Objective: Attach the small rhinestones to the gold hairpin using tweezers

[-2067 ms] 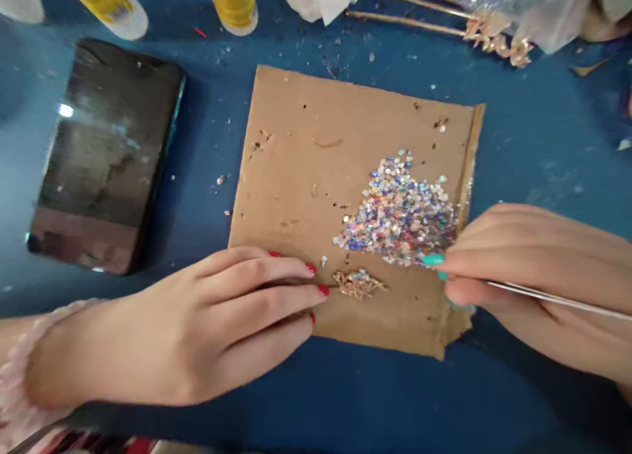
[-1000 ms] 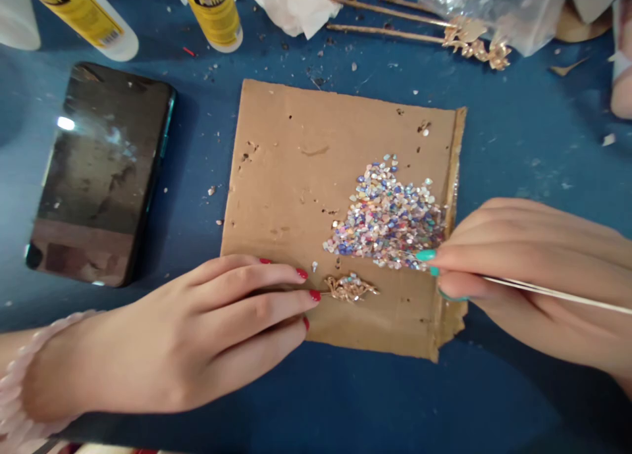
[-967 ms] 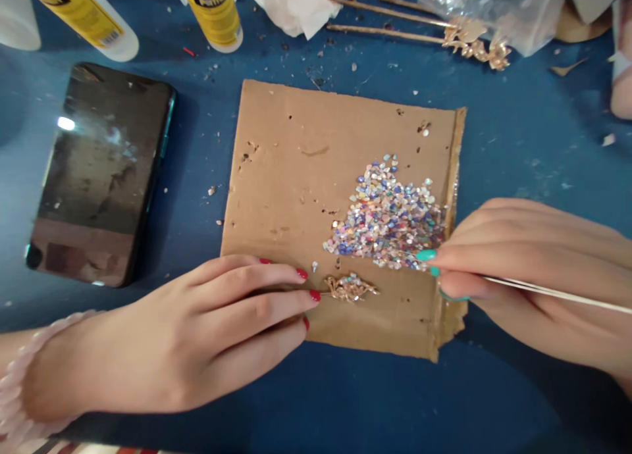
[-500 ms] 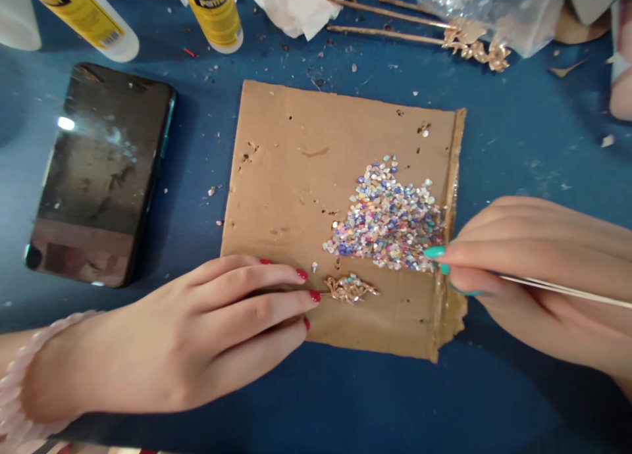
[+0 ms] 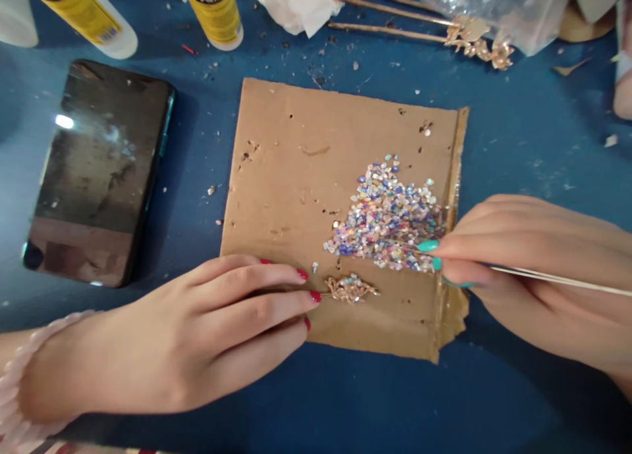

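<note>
A brown cardboard sheet (image 5: 296, 177) lies on the blue table. On its right half sits a heap of small iridescent chips (image 5: 390, 217). My left hand (image 5: 187, 335), red nails and a pink bead bracelet, lies with its fingers pressed together on the cardboard's near edge, fingertips holding down the stem of a small gold ornament (image 5: 351, 288). My right hand (image 5: 533, 276), teal nails, pinches a thin pale stick (image 5: 553, 277) whose tip points into the near right edge of the chip heap.
A black phone (image 5: 99, 171) lies left of the cardboard. Two yellow-labelled glue bottles (image 5: 214, 10) stand at the back left, beside white tissue (image 5: 296, 3). Gold ornament sticks (image 5: 434, 36) and a clear plastic bag (image 5: 498, 6) lie at the back right. Crumbs dot the table.
My right hand drew back slightly to the right, then came forward again, its stick tip back in the chips. My left hand and the gold ornament have stayed put.
</note>
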A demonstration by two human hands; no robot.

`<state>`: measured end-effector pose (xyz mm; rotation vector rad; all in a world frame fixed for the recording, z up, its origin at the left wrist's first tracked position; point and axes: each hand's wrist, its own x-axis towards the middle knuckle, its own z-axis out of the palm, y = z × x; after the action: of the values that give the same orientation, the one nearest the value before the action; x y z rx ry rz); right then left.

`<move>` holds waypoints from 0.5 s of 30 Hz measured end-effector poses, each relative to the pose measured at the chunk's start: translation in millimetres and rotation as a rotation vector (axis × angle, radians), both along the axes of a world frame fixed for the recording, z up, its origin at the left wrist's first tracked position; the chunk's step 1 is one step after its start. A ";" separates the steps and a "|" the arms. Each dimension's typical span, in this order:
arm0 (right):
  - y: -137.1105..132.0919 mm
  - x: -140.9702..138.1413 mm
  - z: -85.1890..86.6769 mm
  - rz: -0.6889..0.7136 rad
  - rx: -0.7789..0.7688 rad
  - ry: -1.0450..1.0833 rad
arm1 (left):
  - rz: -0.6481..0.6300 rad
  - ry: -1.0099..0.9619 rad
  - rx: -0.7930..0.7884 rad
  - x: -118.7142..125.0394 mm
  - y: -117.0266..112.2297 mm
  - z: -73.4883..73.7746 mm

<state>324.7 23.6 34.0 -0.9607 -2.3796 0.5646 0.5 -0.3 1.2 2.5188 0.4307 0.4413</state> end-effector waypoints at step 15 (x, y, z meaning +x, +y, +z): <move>0.8 -3.3 4.2 -0.007 -0.014 0.046 | 0.004 -0.001 0.038 -0.8 0.0 0.1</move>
<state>321.3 24.4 38.3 -0.9515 -2.3341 0.5950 -0.3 -0.3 1.3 2.5550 0.4313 0.4564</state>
